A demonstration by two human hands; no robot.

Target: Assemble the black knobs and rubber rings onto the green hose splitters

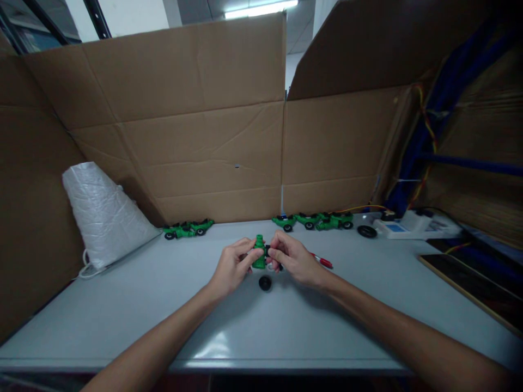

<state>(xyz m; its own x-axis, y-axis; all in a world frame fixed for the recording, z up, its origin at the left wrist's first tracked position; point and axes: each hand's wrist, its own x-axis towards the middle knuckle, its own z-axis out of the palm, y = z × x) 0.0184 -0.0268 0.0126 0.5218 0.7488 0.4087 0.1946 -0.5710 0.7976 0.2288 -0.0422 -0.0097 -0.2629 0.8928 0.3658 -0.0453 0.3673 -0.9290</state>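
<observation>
My left hand (pixel 234 267) is closed around the green toy car body (pixel 259 260), which is held up on end above the table's middle. Pressed against the car's right side, my right hand (pixel 296 258) pinches a small black part (pixel 267 251) that looks like a wheel. Fingers hide most of that part. Below both hands a loose black wheel (pixel 265 282) lies on the table. A red pen (pixel 323 261) is just behind my right hand, partly covered by it.
Green toy cars (pixel 186 229) stand at the back left, and several more green cars (pixel 310 221) at the back right. A black ring (pixel 366 231) lies near a white power strip (pixel 420 226). A wrapped white bundle (pixel 104 215) leans at left. Cardboard walls (pixel 204 120) enclose the table (pixel 143 305).
</observation>
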